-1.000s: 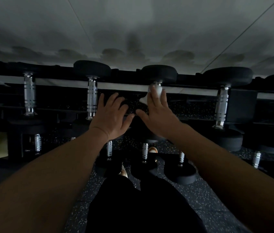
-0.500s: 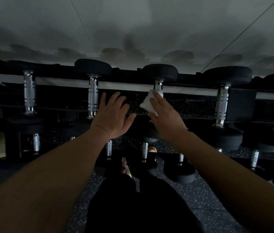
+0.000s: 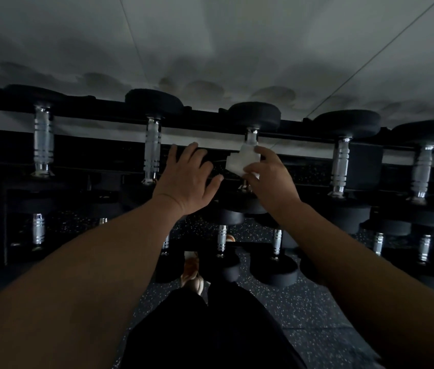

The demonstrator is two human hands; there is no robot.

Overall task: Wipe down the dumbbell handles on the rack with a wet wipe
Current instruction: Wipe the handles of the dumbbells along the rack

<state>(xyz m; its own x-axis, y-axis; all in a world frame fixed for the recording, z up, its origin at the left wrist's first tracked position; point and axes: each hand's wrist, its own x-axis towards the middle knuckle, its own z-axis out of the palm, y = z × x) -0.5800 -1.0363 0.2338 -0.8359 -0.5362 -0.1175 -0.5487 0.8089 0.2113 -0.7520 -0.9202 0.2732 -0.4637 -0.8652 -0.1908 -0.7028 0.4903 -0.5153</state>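
Observation:
Several black dumbbells with chrome handles lie across the top tier of a dark rack. My right hand pinches a white wet wipe and holds it against the chrome handle of the middle dumbbell, hiding most of that handle. My left hand is spread flat with straight fingers between that handle and the chrome handle to its left, over the dark rack. It holds nothing.
More chrome handles stand at the far left and at the right. A lower tier carries smaller dumbbells. Below lie the speckled rubber floor, my dark trousers and a shoe.
My right hand has slid the wipe down the middle handle and turned so the wipe shows more. The view has shifted slightly right. My left hand stays spread in place.

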